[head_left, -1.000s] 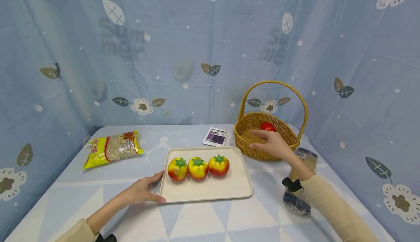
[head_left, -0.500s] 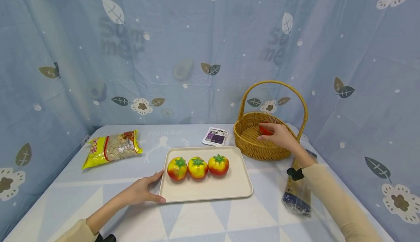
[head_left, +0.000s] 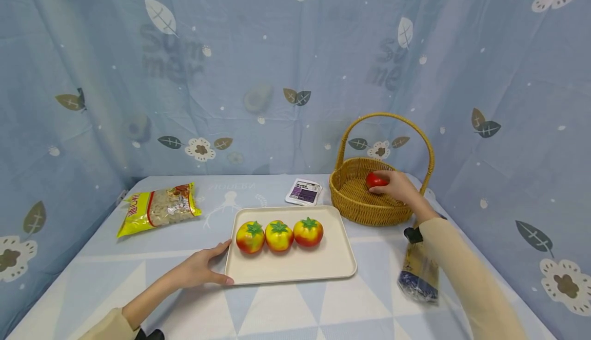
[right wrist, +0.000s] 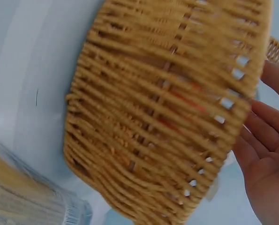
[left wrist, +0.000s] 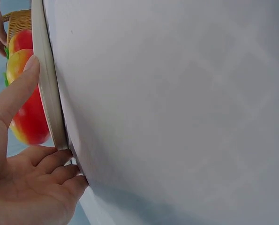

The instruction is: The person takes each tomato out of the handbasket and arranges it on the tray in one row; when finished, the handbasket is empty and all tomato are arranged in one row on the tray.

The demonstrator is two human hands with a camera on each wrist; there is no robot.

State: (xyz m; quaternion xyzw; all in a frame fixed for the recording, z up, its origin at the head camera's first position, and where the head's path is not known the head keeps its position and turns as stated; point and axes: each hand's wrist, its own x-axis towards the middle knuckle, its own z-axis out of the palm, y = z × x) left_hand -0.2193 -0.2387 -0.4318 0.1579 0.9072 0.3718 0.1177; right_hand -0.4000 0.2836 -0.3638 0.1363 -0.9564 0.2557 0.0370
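Note:
Inside the wicker basket (head_left: 369,212), my right hand (head_left: 398,186) pinches a red tomato (head_left: 375,180) between thumb and fingers. In the right wrist view, the basket's woven side (right wrist: 144,117) hides most of the tomato, and the right hand (right wrist: 270,136) shows past the rim. My left hand (head_left: 200,270) spans the near left corner of a cream tray (head_left: 291,271), with the thumb and fingers touching its edges. On the tray, three yellow-and-red tomato-like fruits (head_left: 279,236) with green leafy tops stand in a row. The left wrist view shows the left thumb (left wrist: 22,86) against the tray rim (left wrist: 48,79).
A yellow bag of dry food (head_left: 161,207) lies at the back left. Flat white-and-purple packets (head_left: 303,192) lie behind the tray. A clear-wrapped package (head_left: 419,273) rests under the right forearm. The basket's tall handle (head_left: 385,115) arches over its opening.
My right hand has moved right and slightly down inside the basket and taken hold of the red tomato. My left hand and the tray have stayed still.

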